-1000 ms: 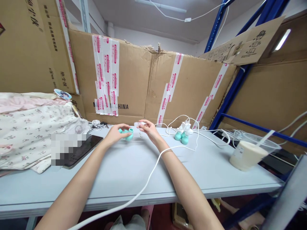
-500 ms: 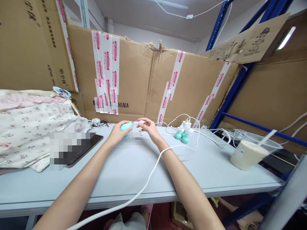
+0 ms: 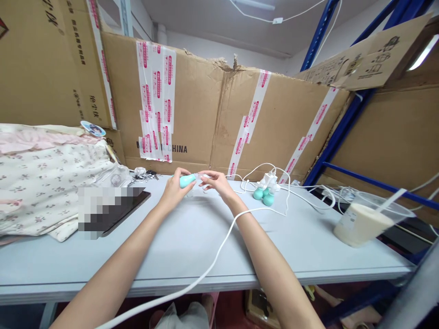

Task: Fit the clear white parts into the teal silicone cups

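My left hand [image 3: 174, 189] is closed round a small teal bottle [image 3: 187, 181], which lies tilted with its narrow end toward the right. At that end my right hand [image 3: 216, 183] pinches a small clear piece [image 3: 200, 176] that touches or nearly touches the bottle. A few small clear bits show below the hands, too small to make out. To the right, several teal bottles [image 3: 268, 198] with clear tops stand together on the table beside a white plug.
On the grey table [image 3: 206, 246] a white cable crosses my right forearm. Floral cloth [image 3: 44, 187] and a dark tablet [image 3: 126, 212] lie left. A tub of cream liquid [image 3: 363, 224] stands right. Cardboard [image 3: 195, 109] walls the back.
The camera view has shifted slightly. The teal bottle in my left hand has turned, its narrow end now closer to my right hand's fingers.
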Demonstrator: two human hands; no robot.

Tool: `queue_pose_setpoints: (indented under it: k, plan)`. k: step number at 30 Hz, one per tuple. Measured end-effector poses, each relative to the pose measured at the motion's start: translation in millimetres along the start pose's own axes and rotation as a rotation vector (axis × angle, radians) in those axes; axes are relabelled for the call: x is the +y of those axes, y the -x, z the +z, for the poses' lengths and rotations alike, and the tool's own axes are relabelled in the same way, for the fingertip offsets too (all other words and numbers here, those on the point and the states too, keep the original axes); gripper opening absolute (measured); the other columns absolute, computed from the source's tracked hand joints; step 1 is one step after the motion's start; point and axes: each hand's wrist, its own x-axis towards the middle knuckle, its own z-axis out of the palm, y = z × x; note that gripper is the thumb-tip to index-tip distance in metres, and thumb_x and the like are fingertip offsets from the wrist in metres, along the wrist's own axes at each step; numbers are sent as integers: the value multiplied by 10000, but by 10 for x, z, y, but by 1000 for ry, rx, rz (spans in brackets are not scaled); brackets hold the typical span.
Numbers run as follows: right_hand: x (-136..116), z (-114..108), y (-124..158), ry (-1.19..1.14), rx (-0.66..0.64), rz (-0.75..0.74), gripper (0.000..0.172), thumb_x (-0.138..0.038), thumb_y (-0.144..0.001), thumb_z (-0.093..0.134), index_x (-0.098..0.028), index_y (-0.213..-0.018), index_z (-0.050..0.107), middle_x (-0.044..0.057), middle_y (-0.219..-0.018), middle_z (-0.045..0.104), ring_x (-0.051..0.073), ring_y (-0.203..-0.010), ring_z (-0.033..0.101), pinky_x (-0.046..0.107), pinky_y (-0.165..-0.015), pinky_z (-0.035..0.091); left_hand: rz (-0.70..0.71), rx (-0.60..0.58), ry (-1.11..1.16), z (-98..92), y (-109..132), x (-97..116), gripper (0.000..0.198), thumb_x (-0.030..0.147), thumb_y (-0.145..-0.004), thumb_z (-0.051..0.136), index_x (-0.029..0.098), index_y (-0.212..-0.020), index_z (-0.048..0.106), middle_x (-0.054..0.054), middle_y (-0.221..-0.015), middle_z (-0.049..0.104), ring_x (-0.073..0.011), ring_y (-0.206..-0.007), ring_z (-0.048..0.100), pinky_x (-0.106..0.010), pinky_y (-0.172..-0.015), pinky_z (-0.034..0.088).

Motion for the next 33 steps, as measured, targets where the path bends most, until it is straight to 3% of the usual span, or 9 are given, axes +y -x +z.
queue_pose_setpoints:
  k: [4,10,17,21,30,33]
  plan:
    - [-9,-53,5,97,-111,-11,402,-383,-649,694,-106,-939,665,67,-805,635,117,-634,595,226,-574,473,25,2,-97,-2,33,-16,349,494,-749,571,182,-853,454,-5,-816,578,-148,-737,544,-244,-655,370]
    - [42,-105,-22,123,-119,-9,416,-349,-600,731,-80,-913,676,40,-661,628,104,-580,574,245,-618,481,99,-58,-198,-2,55,-48,329,485,-775,553,187,-858,439,-20,-866,587,-168,-778,545,-255,-667,362]
    - [43,-125,-29,213,-206,6,438,-356,-566,742,-67,-891,696,58,-715,634,109,-583,573,254,-626,488,102,-165,-302,-17,56,-40,334,491,-770,561,200,-872,433,0,-900,589,-176,-792,542,-257,-657,345]
    - [52,-127,-28,218,-233,-17,428,-364,-640,694,-49,-930,682,77,-754,634,114,-619,579,267,-661,499,80,-180,-292,-19,44,-37,322,470,-767,573,203,-870,424,13,-892,586,-172,-794,546,-255,-658,345]
    - [114,-30,-26,145,-181,15,340,-280,-612,710,-68,-863,624,52,-754,609,119,-640,593,285,-679,523,153,-220,-362,-27,59,-40,291,459,-787,542,196,-864,443,-4,-884,587,-194,-813,550,-274,-657,353]
    - [117,-13,-38,52,-142,-46,416,-305,-639,700,-118,-967,527,27,-809,584,115,-668,594,298,-689,529,115,-121,-282,2,35,-35,315,462,-770,564,188,-875,450,-24,-895,589,-196,-816,555,-287,-682,377]
